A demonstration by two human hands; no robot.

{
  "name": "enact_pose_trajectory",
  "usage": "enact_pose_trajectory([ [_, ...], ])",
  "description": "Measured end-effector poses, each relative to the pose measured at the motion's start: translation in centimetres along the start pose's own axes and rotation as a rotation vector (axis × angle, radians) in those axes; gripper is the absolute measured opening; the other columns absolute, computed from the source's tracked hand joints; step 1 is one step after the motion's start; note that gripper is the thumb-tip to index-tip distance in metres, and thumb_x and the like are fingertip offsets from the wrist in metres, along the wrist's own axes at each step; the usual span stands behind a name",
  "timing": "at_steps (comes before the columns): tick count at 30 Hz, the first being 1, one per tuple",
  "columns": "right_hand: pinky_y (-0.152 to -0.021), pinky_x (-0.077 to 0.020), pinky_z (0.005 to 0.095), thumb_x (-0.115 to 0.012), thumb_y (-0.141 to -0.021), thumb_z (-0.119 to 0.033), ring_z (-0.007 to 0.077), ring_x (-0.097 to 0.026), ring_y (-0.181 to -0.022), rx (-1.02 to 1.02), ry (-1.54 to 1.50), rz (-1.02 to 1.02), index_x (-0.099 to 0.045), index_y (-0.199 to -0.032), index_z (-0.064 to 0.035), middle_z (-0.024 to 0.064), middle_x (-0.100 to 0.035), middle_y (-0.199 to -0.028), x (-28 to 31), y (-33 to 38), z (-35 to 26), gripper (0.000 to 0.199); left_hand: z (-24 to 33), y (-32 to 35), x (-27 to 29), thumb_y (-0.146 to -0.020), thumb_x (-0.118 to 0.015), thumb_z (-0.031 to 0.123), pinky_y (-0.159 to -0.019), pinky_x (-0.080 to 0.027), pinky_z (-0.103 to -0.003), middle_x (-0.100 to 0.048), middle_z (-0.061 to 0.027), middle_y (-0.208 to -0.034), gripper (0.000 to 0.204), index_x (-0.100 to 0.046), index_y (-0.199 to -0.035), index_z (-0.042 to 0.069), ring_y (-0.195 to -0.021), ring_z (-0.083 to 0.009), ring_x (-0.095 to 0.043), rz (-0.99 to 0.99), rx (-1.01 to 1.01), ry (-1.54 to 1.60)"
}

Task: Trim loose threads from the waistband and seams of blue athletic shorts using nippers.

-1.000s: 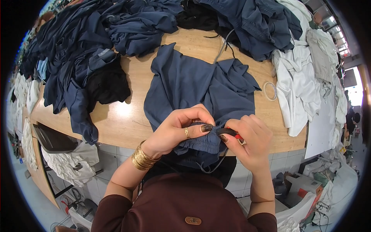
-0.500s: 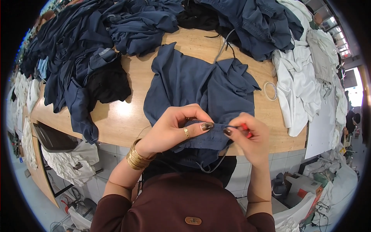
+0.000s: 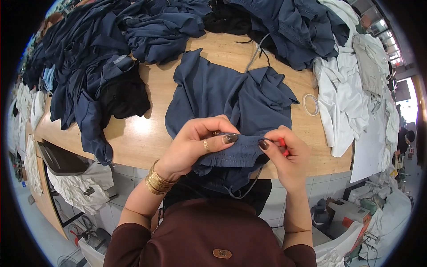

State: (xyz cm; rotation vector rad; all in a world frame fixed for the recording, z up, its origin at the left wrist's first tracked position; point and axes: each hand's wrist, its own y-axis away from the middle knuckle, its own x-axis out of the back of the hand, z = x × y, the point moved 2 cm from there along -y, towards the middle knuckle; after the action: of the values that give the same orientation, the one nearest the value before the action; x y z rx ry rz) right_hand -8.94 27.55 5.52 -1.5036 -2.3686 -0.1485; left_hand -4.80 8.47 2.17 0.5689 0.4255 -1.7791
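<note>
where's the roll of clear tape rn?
Head view, right side: the clear tape ring lies flat on the wooden table, between the spread navy garment and the white cloth pile.

Navy garment [image 3: 222,95], waistband bunched, table-edge.

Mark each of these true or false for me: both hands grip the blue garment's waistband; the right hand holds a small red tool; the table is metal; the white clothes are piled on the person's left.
1. Both hands, left hand and right hand, grip the waistband of the blue garment. True.
2. The right hand holds a small red tool. True.
3. The table is metal. False: it is wood.
4. The white clothes are piled on the person's left. False: they lie on the right.
</note>
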Motion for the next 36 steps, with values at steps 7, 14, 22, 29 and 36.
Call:
enact_pose_trajectory([
  [7,-0.059,-0.0377,0.0320,-0.072,-0.069,-0.017,0.0216,-0.049,-0.065,0.265,0.390,0.025,-0.057,-0.093,-0.0095,0.0020,-0.054,-0.075,0.5,-0.4,-1.8,0.029,0.0,0.2,-0.4,-0.087,-0.056,0.002,-0.073,-0.041,-0.016,-0.054,0.0014,-0.088,0.012,-0.062,-0.096,-0.004,-0.081,-0.0023,-0.051,0.054,0.036,-0.110],
  [14,-0.055,-0.0300,0.0305,-0.070,-0.069,-0.023,0.0175,-0.043,-0.061,0.521,0.787,0.004,-0.060,-0.086,-0.0116,-0.0010,-0.049,-0.071,0.6,0.3,-2.9,0.023,0.2,0.2,-0.7,-0.086,-0.057,0.002,-0.070,-0.040,-0.016,-0.053,0.0021,-0.085,0.013,-0.062,-0.096,-0.004,-0.078,-0.0021,-0.049,0.108,0.036,-0.170],
  [22,-0.055,-0.0291,0.0302,-0.070,-0.069,-0.023,0.0166,-0.043,-0.061,0.549,0.849,0.022,-0.060,-0.087,-0.0127,-0.0020,-0.047,-0.070,0.4,0.3,-2.8,0.023,0.3,0.2,-0.9,-0.085,-0.058,0.002,-0.068,-0.039,-0.017,-0.053,0.0008,-0.086,0.014,-0.063,-0.097,-0.004,-0.078,-0.0030,-0.049,0.107,-0.007,-0.242],
  [29,-0.055,-0.0294,0.0300,-0.069,-0.069,-0.023,0.0164,-0.043,-0.061,0.527,0.856,0.035,-0.061,-0.087,-0.0126,-0.0020,-0.047,-0.069,0.4,0.4,-2.9,0.022,0.3,0.2,-0.9,-0.085,-0.057,0.001,-0.070,-0.040,-0.018,-0.054,0.0002,-0.087,0.014,-0.062,-0.097,-0.004,-0.079,-0.0037,-0.049,0.114,0.000,-0.241],
  [36,-0.056,-0.0324,0.0308,-0.070,-0.066,-0.012,0.0196,-0.043,-0.061,0.500,0.821,0.021,-0.061,-0.085,-0.0075,0.0011,-0.052,-0.071,0.2,0.4,-3.0,0.021,0.3,0.2,-1.1,-0.086,-0.058,0.002,-0.071,-0.040,-0.017,-0.054,0.0005,-0.087,0.014,-0.062,-0.097,-0.004,-0.080,-0.0036,-0.050,0.116,0.002,-0.241],
])
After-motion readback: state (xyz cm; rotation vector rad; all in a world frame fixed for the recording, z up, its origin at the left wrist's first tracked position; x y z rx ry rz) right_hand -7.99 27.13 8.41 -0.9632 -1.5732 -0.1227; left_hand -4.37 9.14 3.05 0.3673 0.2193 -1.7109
